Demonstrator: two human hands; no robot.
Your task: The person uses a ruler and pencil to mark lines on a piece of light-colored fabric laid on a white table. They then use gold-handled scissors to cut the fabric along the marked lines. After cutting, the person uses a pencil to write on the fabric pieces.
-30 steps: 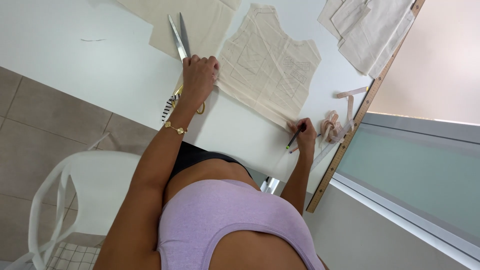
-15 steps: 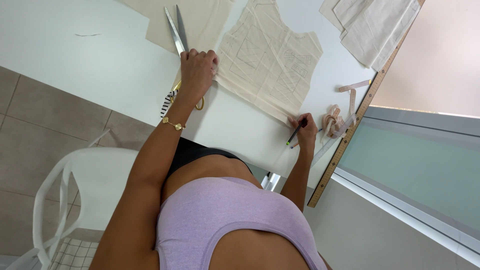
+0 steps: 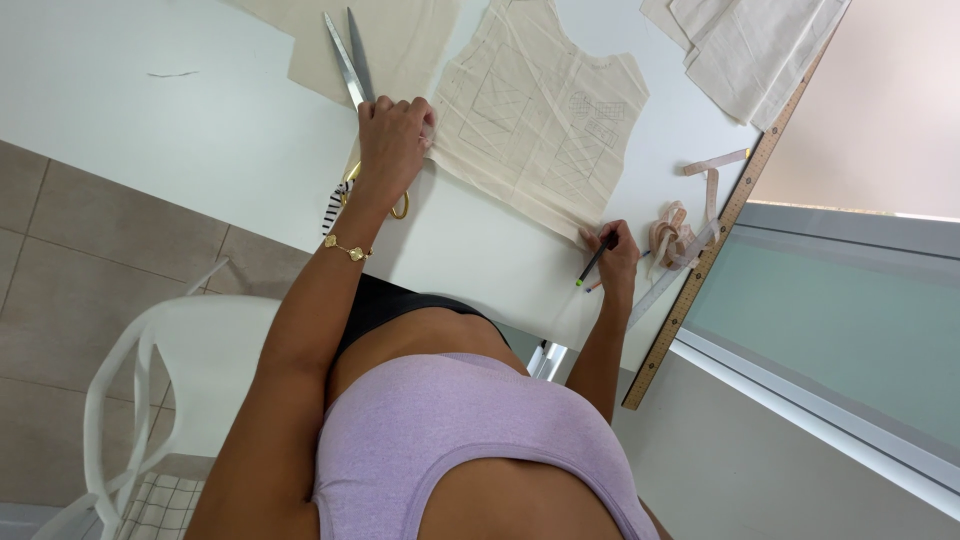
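Left hand (image 3: pixel 392 140) lies palm down, fingers spread flat and clasping nothing, on the near-left corner of the cream vest-shaped fabric panel with pencilled grid markings (image 3: pixel 540 115), pinning it to the white table (image 3: pixel 200 130). Under that wrist lie the long steel scissors with gold handles (image 3: pixel 350 60), blades pointing away, resting partly on a second plain cream fabric sheet (image 3: pixel 400 35). Gold bead bracelet (image 3: pixel 347 250) on the left wrist; a small striped black-and-white scrap (image 3: pixel 333 205) hangs off the table edge beside it.

Right hand (image 3: pixel 615 258) has its grip closed on a dark pencil with a green end (image 3: pixel 592 268), tip at the panel's lower hem edge.

Versus a second ago: the right hand and pencil sit a little further along the hem, toward the panel's right corner; the left hand has kept its place on the corner, and the panel looks unshifted. So a line is being drawn along the hem, cloth held still.

Near the right hand: coiled pink measuring tape (image 3: pixel 672 232), long wooden ruler (image 3: pixel 715 225) along the table edge, folded cream cloth pieces (image 3: pixel 750 45) at the far right. White plastic chair (image 3: pixel 150 400) on the tiled floor.
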